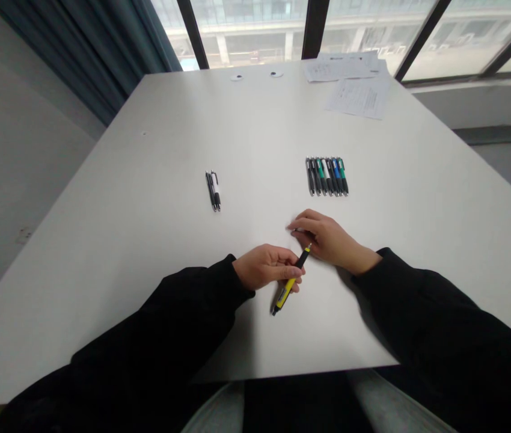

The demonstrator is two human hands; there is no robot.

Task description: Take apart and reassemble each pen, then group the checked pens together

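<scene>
My left hand is closed around a yellow and black pen, held slanted just above the white table. The pen's upper black end points at my right hand, whose fingers are pinched together at that tip; what they hold there is too small to make out. A row of several pens with black, green and blue barrels lies beyond my right hand. A pair of black pens lies to the left, beyond my left hand.
Sheets of printed paper lie at the far right of the table. Two small round discs sit near the far edge. Windows and a dark curtain stand behind the table.
</scene>
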